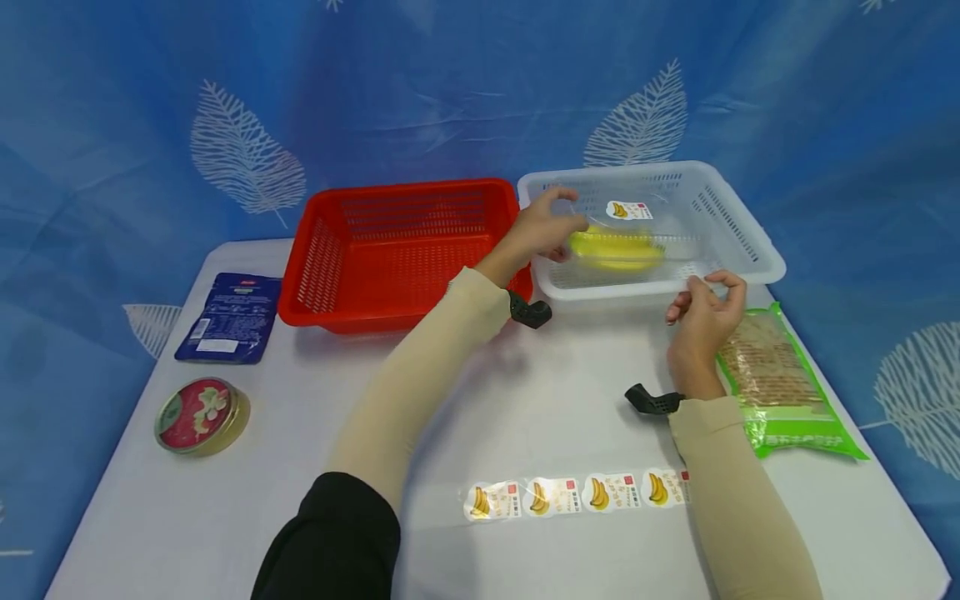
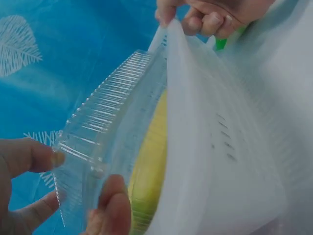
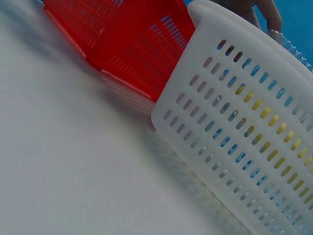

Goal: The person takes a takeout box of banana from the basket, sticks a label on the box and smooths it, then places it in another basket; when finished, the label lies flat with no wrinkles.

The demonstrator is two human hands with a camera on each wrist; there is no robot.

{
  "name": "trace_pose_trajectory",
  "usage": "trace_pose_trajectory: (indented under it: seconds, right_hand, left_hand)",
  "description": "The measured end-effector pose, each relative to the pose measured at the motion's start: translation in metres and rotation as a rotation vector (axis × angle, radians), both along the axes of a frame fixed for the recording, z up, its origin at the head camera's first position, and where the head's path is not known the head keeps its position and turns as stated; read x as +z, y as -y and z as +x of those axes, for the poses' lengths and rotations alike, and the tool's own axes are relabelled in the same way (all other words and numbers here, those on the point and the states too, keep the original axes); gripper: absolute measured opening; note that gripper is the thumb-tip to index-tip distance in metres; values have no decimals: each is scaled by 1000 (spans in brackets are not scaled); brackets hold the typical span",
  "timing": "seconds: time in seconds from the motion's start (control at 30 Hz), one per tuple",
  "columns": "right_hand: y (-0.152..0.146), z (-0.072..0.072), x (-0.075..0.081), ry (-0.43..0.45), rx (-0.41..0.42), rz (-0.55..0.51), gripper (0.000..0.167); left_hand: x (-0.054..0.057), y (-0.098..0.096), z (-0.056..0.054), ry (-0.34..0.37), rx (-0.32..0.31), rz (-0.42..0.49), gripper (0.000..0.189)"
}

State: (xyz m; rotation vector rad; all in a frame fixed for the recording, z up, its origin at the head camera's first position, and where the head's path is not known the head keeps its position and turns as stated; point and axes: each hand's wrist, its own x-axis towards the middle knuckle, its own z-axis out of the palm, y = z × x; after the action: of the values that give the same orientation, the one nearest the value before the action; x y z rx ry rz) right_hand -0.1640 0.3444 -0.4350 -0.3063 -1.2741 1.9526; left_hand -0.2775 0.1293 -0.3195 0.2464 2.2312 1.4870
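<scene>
In the white basket (image 1: 652, 292), a clear plastic box (image 1: 678, 248) with yellow bananas (image 1: 618, 252) inside sits tilted. A banana label (image 1: 628, 210) shows on its lid. My left hand (image 1: 543, 229) grips the box's left end; in the left wrist view its thumb (image 2: 115, 200) is on the near side, with fingers on the ribbed edge. My right hand (image 1: 705, 321) is at the basket's front right rim, thumb and index finger pinching there. From the left wrist, that hand (image 2: 215, 14) shows with its other fingers curled outside the rim.
A red basket (image 1: 405, 321) stands left of the white one. At left lie a dark blue pouch (image 1: 232, 317) and a round red-lidded tin (image 1: 202, 417). A green-edged food bag (image 1: 783, 383) lies at right. A strip of banana labels (image 1: 555, 497) lies in front.
</scene>
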Motion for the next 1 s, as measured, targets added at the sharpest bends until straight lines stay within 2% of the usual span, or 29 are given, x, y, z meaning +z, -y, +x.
trace_pose_trajectory:
  seconds: [0.23, 0.4, 0.6, 0.7, 0.83, 0.93, 1.0]
  right_hand:
    - [0, 1, 4, -17, -5, -9, 13]
    - [0, 0, 5, 1, -5, 15, 13]
    - [-2, -1, 5, 9, -17, 24, 13]
    - [-2, -2, 5, 26, -28, 41, 13]
    - [-1, -1, 3, 42, -19, 45, 13]
    - [0, 0, 1, 32, -19, 53, 13]
    - [0, 1, 1, 23, -22, 57, 13]
  left_hand:
    - [-2, -9, 4, -81, -67, -96, 54]
    - [-5, -13, 9, -115, -82, -160, 56]
    - [-7, -20, 14, -216, -107, -255, 60]
    - [-9, -23, 14, -265, -120, -331, 62]
    - [-12, -23, 13, -279, -103, -396, 62]
    - [-14, -24, 12, -254, -84, -403, 60]
    - [-16, -26, 12, -264, -81, -414, 58]
